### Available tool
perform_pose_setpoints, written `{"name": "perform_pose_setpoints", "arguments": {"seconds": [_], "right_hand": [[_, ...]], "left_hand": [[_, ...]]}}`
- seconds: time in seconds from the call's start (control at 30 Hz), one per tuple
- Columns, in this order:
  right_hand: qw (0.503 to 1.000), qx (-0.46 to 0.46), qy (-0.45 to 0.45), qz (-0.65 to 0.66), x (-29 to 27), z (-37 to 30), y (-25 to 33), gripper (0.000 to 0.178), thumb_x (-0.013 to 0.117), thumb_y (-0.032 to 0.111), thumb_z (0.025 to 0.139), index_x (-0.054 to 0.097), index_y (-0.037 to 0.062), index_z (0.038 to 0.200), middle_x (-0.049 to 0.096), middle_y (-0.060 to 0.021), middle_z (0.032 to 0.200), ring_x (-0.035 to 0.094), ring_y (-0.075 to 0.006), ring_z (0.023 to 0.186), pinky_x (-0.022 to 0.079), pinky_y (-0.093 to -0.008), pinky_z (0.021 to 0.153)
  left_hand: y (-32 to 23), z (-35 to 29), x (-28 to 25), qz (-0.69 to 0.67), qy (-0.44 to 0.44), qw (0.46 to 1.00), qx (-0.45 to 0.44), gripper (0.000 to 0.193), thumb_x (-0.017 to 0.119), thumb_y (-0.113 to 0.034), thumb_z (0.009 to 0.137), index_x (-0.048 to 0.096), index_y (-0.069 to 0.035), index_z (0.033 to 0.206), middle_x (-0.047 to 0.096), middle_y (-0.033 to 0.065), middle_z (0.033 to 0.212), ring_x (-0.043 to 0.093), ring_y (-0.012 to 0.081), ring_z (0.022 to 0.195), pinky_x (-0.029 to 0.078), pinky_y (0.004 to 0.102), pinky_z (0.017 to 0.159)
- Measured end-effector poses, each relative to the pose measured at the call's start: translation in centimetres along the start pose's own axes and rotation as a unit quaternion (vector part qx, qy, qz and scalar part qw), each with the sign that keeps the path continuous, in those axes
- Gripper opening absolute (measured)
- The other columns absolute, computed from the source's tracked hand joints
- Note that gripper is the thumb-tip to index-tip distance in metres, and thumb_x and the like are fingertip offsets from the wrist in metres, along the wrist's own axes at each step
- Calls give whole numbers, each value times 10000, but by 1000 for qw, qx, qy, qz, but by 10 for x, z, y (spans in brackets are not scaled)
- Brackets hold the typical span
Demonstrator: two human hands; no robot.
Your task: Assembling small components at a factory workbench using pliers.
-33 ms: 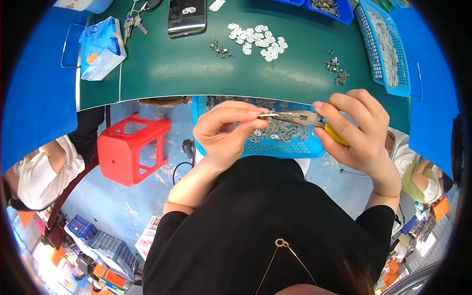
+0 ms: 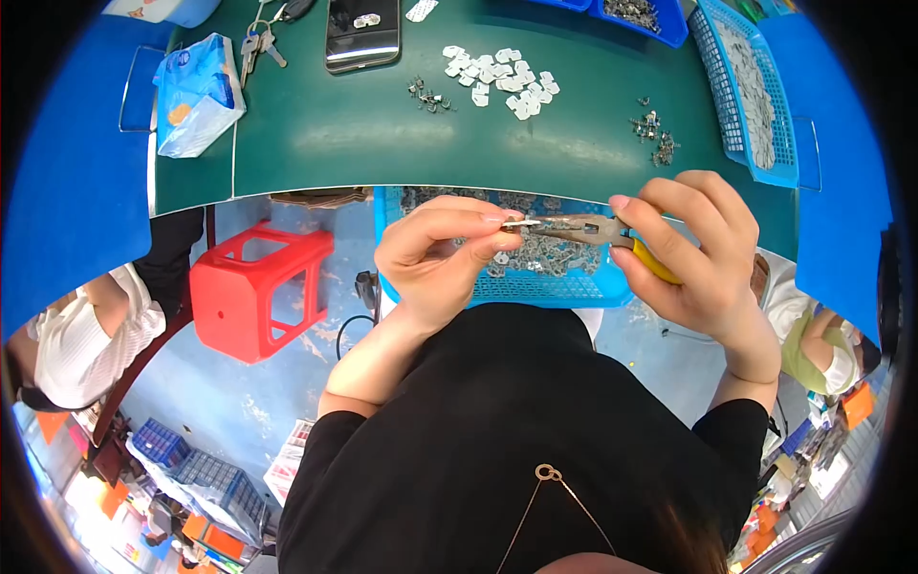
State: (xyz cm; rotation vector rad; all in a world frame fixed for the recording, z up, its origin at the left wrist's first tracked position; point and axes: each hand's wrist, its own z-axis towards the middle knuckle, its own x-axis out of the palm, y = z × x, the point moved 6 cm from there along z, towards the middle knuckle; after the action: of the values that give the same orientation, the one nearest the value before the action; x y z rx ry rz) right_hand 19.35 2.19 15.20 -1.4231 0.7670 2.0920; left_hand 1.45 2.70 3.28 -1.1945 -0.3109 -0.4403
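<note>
Between thumb and fingertips, my left hand (image 2: 442,247) pinches a small white plate-like piece (image 2: 519,224), seen nearly edge-on. My right hand (image 2: 696,253) is closed round the yellow handles of long-nose pliers (image 2: 585,230), whose jaws point left. The jaw tips meet the piece or lie right beside it; which of the two I cannot tell. Both hands are over a light-blue basket (image 2: 559,293) holding many small clear and metallic parts, just off the near edge of the green table (image 2: 382,158).
White pieces (image 2: 512,77) lie on the table between small metal-part piles (image 2: 430,97) (image 2: 656,134). A phone (image 2: 363,38), keys (image 2: 258,46) and a tissue pack (image 2: 199,96) sit at the left. A blue basket (image 2: 751,105) stands far right; a red stool (image 2: 253,292) is below left.
My right hand and the pliers have shifted very slightly. My left hand keeps its pinch on the white piece, and the rest looks the same.
</note>
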Motion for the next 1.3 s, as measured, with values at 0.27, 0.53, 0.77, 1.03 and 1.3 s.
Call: {"name": "perform_pose_setpoints", "arguments": {"seconds": [0.27, 0.53, 0.77, 1.03, 1.3], "right_hand": [[998, -19, -34, -44, -5, 9, 6, 379, 749, 137, 572, 658, 53, 930, 582, -53, 872, 533, -226, 705, 390, -322, 536], [994, -41, -16, -105, -4, 5, 12, 394, 746, 135, 605, 661, 67, 983, 571, -55, 925, 529, -235, 760, 394, -332, 570], [985, -65, 4, -159, -3, 2, 19, 436, 756, 128, 638, 665, 66, 1061, 571, -67, 991, 538, -247, 808, 411, -339, 607], [978, -84, -12, -189, -5, 4, 24, 390, 750, 142, 653, 682, 50, 1027, 581, -81, 976, 538, -236, 777, 392, -324, 591], [982, -82, -13, -171, -7, 3, 24, 406, 764, 136, 639, 683, 46, 1026, 587, -84, 979, 535, -240, 773, 387, -318, 576]], "left_hand": [[-7, 2, 3, 105, 30, 993, 33, 216, 715, 120, 708, 639, 26, 887, 660, 175, 872, 669, 224, 786, 554, 278, 667], [-16, 5, 7, 181, 69, 979, 64, 221, 712, 133, 707, 625, 24, 877, 651, 176, 884, 662, 208, 774, 557, 277, 662], [-19, 5, 8, 218, 89, 968, 88, 232, 690, 161, 708, 624, 29, 888, 647, 192, 877, 667, 211, 744, 573, 277, 639], [-20, 5, 5, 209, 48, 974, 78, 268, 772, 80, 651, 668, -10, 881, 681, 134, 847, 690, 225, 780, 563, 278, 647], [-23, 6, 8, 210, 59, 971, 93, 261, 767, 84, 654, 664, -6, 877, 679, 143, 848, 692, 235, 779, 570, 279, 637]]}}
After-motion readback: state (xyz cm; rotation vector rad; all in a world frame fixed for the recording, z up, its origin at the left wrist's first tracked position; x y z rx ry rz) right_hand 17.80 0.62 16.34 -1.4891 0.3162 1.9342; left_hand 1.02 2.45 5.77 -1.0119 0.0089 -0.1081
